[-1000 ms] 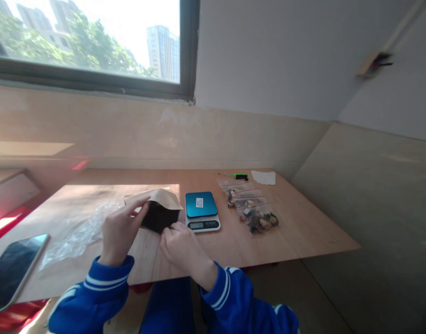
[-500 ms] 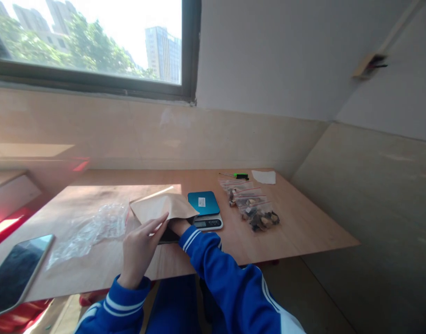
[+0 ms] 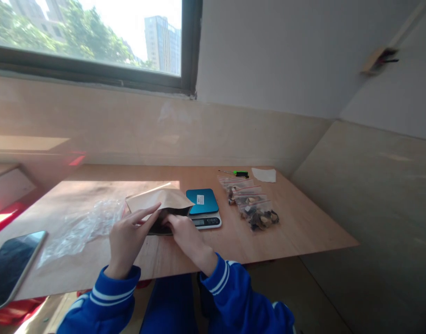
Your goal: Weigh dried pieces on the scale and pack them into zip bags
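A brown paper bag (image 3: 164, 198) lies on the table with its dark mouth facing me. My left hand (image 3: 131, 236) grips the upper edge of that mouth, fingers closed on the paper. At the opening is my right hand (image 3: 187, 234); its fingertips reach inside, where the bag's shadow hides whether they hold anything. Just right of the bag, a kitchen scale (image 3: 203, 202) with a blue top and a small display sits partly behind the paper.
Clear zip bags of dark and tan pieces (image 3: 263, 217) lie right of the scale. Behind them are a green-black screwdriver (image 3: 240, 174) and a white sheet (image 3: 264, 175). Crumpled clear plastic (image 3: 82, 227) and a phone-like tablet (image 3: 16, 266) lie on the left.
My right hand has drawn back from deep inside the bag, so its back and wrist now show. The left hand keeps hold of the bag's edge. The view has shifted slightly.
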The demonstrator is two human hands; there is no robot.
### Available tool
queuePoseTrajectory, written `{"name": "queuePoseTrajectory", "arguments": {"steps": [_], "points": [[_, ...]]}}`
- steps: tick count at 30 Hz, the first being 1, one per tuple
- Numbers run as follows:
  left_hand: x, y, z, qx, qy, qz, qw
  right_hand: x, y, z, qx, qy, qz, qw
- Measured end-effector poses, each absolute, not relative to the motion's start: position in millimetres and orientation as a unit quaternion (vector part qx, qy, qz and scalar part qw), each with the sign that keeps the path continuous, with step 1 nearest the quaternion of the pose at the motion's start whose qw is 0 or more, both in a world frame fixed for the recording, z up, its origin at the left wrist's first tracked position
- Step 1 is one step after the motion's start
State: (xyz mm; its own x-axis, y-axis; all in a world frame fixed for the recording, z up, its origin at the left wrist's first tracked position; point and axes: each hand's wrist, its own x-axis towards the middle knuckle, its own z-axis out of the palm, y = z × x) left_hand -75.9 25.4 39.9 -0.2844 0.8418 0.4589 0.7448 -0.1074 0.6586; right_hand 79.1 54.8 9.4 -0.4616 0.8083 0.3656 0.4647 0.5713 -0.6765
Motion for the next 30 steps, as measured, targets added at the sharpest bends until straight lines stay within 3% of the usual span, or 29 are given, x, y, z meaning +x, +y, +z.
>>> {"name": "queuePoseTrajectory", "arguments": {"steps": [6, 13, 15, 18, 21, 30], "points": [[-75, 30, 45, 0.587, 0.684, 0.426, 0.080, 97, 48, 26, -0.399, -0.735, 0.324, 0.443], [-79, 36, 53, 0.569, 0.704, 0.419, 0.076, 147, 62, 33, -0.325, -0.503, 0.570, 0.563], [-82, 39, 56, 0.567, 0.703, 0.423, 0.070, 167, 76, 28, -0.342, -0.479, 0.538, 0.604], [-84, 43, 59, 0.568, 0.697, 0.432, 0.064, 185, 105, 12, -0.432, -0.534, 0.384, 0.617], [-85, 45, 61, 0.570, 0.692, 0.438, 0.063, 184, 132, -6, -0.494, -0.606, 0.270, 0.562], [-88, 44, 64, 0.557, 0.695, 0.449, 0.073, 166, 148, -32, -0.484, -0.743, 0.199, 0.417]]}}
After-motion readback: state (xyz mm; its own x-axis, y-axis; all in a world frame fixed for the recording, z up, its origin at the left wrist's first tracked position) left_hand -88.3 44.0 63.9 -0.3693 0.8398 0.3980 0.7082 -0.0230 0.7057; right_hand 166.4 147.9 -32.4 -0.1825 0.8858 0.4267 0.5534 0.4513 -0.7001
